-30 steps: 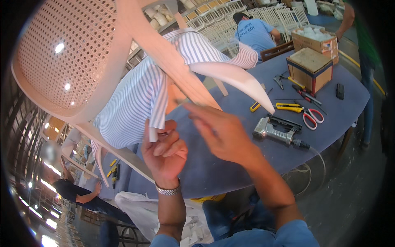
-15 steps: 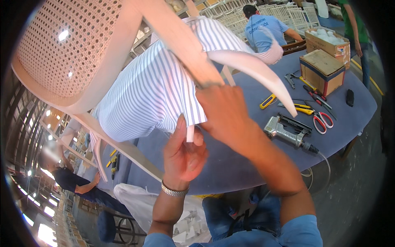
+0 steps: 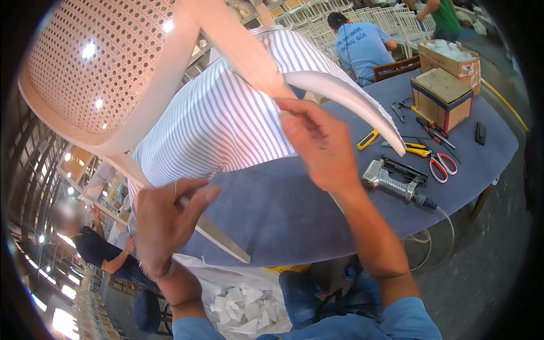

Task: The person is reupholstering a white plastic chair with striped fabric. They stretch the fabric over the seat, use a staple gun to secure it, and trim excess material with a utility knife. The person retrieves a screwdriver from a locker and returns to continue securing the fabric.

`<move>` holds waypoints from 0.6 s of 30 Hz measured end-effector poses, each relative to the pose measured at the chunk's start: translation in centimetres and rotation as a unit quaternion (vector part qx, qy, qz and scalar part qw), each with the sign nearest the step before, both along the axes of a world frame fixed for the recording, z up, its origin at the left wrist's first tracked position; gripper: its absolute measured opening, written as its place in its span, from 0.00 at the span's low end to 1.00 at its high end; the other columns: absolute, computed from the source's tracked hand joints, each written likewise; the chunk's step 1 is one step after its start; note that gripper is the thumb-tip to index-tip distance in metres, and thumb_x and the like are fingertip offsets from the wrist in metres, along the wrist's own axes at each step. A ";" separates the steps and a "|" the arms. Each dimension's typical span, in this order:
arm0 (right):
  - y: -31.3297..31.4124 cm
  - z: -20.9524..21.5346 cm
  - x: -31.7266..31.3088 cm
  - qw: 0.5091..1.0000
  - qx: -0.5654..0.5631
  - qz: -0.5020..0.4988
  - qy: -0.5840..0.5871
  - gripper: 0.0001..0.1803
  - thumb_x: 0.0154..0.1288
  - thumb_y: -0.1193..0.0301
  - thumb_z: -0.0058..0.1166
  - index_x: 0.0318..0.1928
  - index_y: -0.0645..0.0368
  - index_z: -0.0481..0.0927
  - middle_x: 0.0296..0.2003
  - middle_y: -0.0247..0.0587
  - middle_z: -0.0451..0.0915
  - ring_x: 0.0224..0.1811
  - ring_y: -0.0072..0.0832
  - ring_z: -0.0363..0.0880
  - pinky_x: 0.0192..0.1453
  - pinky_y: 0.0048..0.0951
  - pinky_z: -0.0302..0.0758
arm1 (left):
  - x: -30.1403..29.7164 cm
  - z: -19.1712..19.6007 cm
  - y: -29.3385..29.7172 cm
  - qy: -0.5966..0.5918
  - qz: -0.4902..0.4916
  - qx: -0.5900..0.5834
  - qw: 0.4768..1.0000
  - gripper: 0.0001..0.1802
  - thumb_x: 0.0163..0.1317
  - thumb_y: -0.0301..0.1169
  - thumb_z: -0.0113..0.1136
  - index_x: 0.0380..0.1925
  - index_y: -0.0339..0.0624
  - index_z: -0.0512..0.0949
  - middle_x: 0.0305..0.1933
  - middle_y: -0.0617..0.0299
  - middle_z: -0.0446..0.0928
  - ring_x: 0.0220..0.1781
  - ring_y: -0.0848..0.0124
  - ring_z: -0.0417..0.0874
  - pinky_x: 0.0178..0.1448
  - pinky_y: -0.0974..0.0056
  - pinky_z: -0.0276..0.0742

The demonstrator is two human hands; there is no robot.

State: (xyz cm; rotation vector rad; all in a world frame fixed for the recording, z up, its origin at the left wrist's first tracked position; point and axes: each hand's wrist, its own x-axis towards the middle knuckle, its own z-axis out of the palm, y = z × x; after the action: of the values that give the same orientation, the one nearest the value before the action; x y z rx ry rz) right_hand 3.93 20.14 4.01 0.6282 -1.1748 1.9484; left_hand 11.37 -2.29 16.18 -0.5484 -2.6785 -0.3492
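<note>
Left hand (image 3: 170, 218) off the striped cloth (image 3: 207, 127), right hand (image 3: 327, 147) at its edge

Half a second ago we saw the left hand at the cloth's hanging corner, a white strip by its fingers; now it has swung left, well apart from that corner, in front of a chair leg (image 3: 225, 241). Its fingers curl loosely, and we cannot tell whether they hold anything. The right hand, bunched over the wooden rail (image 3: 249, 59) before, has opened out: thumb and forefinger touch the cloth's edge beside the rail, though we cannot tell if they pinch it. The cloth lies over the tilted chair (image 3: 102, 68) at the blue table (image 3: 277, 212), its lower edge now spread flatter.
</note>
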 end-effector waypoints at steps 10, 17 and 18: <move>-2.8 0.2 -2.0 0.984 -0.008 -0.178 -0.019 0.10 0.77 0.68 0.58 0.42 0.64 0.80 0.21 0.34 0.75 0.24 0.17 0.68 0.29 0.25 0.68 | 8.9 6.2 -12.0 0.256 -0.420 0.191 0.850 0.45 0.77 0.62 0.39 0.61 0.22 0.75 0.47 0.35 0.83 0.34 0.60 0.84 0.52 0.54 0.79; -4.7 -0.1 -1.9 0.989 -0.111 -0.088 -0.031 0.07 0.79 0.72 0.53 0.44 0.64 0.80 0.24 0.31 0.77 0.27 0.14 0.70 0.32 0.23 0.67 | -1.6 4.9 -2.9 0.228 -0.212 -0.033 0.950 0.21 0.75 0.37 0.57 0.59 0.33 0.82 0.62 0.44 0.83 0.65 0.53 0.84 0.69 0.53 0.77; -4.8 0.0 -1.8 0.989 -0.133 -0.037 -0.055 0.06 0.79 0.73 0.52 0.45 0.63 0.80 0.25 0.32 0.78 0.26 0.16 0.71 0.32 0.23 0.68 | -3.9 5.0 -1.1 0.241 -0.246 -0.162 0.925 0.21 0.78 0.33 0.52 0.65 0.33 0.77 0.69 0.44 0.78 0.71 0.52 0.78 0.76 0.51 0.69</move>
State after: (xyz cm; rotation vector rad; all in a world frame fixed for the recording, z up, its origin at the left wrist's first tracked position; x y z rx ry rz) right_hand 2.15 15.31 4.00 0.3366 -0.9652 2.0510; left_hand 7.47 -3.44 21.14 -1.2360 -2.0996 0.1036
